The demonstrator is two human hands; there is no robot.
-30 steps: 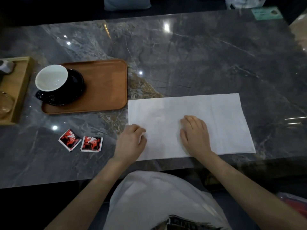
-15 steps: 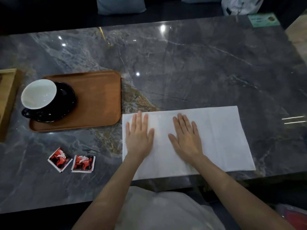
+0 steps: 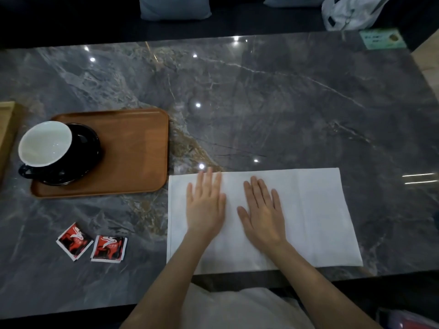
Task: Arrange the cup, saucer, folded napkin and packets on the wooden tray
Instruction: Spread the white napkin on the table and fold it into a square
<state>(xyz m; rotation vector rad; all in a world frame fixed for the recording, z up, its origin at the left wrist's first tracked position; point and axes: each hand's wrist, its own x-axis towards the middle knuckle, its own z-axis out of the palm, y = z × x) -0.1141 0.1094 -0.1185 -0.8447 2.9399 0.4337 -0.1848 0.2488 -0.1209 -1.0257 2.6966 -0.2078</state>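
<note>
A white napkin [image 3: 316, 217] lies flat as a long rectangle at the table's near edge. My left hand [image 3: 206, 205] and my right hand [image 3: 263, 212] press palm-down on its left half, fingers spread, holding nothing. To the left lies the wooden tray [image 3: 133, 153]. On the tray's left part stands a black saucer [image 3: 85, 148] with a black cup [image 3: 45, 143], white inside, on it. Two red packets [image 3: 74, 241] [image 3: 109, 248] lie on the table below the tray, left of the napkin.
The dark marble table [image 3: 261, 103] stretches far behind the napkin. A light wooden box edge [image 3: 6, 129] shows at the far left. A green card [image 3: 382, 39] lies at the back right corner, with a white bag [image 3: 351, 10] and cushions beyond.
Both hands went from curled fingers near the napkin's near edge to flat palms slid farther up the napkin. The view shifted, so everything sits lower in frame.
</note>
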